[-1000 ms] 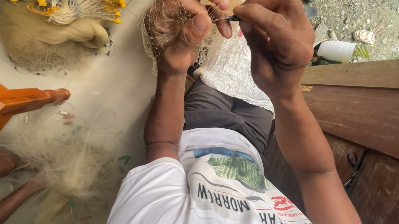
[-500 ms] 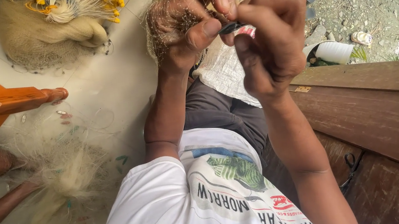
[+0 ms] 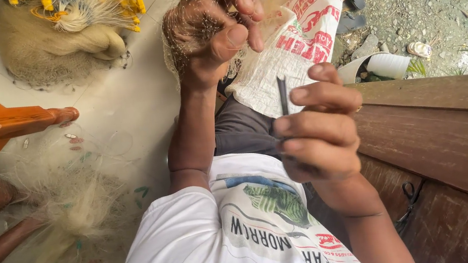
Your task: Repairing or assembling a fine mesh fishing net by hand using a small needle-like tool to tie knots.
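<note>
The left hand (image 3: 210, 28) bunches fine fishing net (image 3: 190, 34) tightly in its curled fingers (image 3: 230, 35). Below it and apart, the right hand (image 3: 316, 132) pinches a thin dark netting needle (image 3: 282, 95), upright between closed fingers (image 3: 326, 93).

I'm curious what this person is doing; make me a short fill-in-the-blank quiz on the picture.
1. The left hand grips a bunch of fine fishing ____.
2. The right hand holds a thin dark ____, pointing up.
3. The net pile on the floor carries floats coloured ____.
4. The white woven sack lies across the person's ____.

Missing words: net; netting needle; yellow; lap
</note>
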